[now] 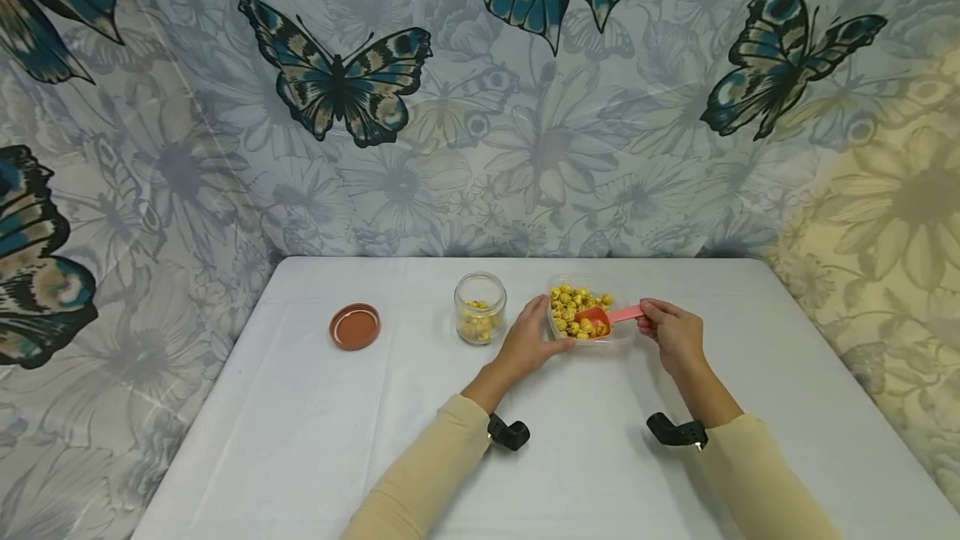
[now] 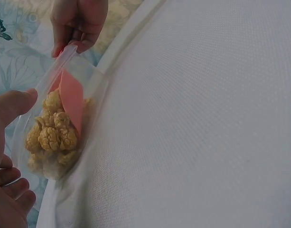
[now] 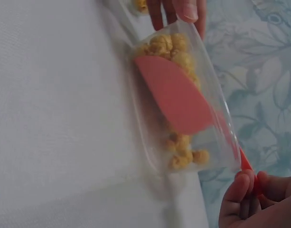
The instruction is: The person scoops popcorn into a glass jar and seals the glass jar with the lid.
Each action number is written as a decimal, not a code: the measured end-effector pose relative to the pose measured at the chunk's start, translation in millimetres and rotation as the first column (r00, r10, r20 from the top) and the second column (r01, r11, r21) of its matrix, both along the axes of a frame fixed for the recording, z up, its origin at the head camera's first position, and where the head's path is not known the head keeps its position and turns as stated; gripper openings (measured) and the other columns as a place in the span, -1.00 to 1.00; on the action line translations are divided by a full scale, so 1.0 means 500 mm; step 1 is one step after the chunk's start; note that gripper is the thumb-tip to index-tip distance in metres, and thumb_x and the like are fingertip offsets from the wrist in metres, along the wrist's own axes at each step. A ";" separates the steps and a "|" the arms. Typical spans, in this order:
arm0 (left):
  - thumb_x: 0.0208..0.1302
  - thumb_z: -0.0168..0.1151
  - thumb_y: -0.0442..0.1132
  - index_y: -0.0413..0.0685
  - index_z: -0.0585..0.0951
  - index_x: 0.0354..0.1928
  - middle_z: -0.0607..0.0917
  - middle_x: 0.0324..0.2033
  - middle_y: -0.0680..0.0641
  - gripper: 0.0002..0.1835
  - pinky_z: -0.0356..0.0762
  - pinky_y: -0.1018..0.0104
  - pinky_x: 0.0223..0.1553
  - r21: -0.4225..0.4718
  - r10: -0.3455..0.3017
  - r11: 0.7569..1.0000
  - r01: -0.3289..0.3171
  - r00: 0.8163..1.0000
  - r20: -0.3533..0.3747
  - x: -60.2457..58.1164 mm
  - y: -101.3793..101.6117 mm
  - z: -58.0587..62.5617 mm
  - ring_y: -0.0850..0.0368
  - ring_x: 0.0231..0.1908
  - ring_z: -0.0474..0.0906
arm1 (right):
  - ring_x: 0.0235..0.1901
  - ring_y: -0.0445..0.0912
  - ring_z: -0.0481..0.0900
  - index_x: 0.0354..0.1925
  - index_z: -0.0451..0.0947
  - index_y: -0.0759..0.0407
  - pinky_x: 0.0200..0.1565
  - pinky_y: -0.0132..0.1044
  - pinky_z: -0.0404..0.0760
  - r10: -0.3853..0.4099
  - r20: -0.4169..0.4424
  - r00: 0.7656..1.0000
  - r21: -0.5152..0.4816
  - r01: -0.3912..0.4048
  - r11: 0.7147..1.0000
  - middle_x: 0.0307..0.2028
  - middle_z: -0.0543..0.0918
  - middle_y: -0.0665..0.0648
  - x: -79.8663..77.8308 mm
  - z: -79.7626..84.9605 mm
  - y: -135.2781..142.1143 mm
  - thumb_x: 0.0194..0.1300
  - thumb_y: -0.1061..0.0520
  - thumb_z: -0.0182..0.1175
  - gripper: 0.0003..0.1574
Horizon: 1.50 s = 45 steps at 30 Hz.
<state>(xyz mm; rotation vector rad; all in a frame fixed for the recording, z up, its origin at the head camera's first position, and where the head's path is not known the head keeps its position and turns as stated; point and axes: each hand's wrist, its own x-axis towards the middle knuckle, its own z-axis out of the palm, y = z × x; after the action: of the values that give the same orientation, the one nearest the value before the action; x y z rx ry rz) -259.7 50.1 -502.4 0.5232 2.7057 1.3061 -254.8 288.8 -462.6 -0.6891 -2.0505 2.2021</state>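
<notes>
A clear plastic container (image 1: 622,338) with yellow popcorn (image 1: 567,300) stands on the table, right of the middle. My left hand (image 1: 531,335) holds its left end, the thumb at the near side and the fingers around the far left corner. My right hand (image 1: 672,333) pinches the handle of a pink scoop (image 1: 595,319) between thumb and fingers. The scoop's bowl lies inside the container among the popcorn, pressed near the front wall in the right wrist view. Through the clear wall, the left wrist view shows popcorn (image 2: 50,137) heaped beside the scoop (image 2: 71,99).
An open glass jar (image 1: 480,308) with some popcorn in it stands just left of my left hand. Farther left lies a round brown lid (image 1: 355,327). A white cloth covers the table (image 1: 315,448), and a butterfly-patterned curtain (image 1: 480,148) hangs behind it.
</notes>
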 end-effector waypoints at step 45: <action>0.22 0.33 0.11 -0.17 0.12 0.50 0.24 0.45 -0.18 -0.04 0.30 0.02 0.39 0.034 0.019 0.999 -0.019 1.000 -0.010 0.007 0.001 -0.005 -0.10 0.42 0.23 | -0.54 -0.25 0.59 -0.50 0.69 0.02 -0.40 -0.47 0.66 -0.068 -0.006 0.998 -0.374 0.061 0.926 -0.53 0.69 -0.01 0.017 0.020 0.042 0.37 0.19 0.17 -0.70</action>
<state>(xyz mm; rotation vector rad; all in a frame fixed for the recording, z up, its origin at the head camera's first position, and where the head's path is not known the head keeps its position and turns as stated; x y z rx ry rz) -256.1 50.5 -505.1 0.5103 2.7074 1.3599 -246.5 309.7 -452.4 -0.7452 -1.5832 2.5759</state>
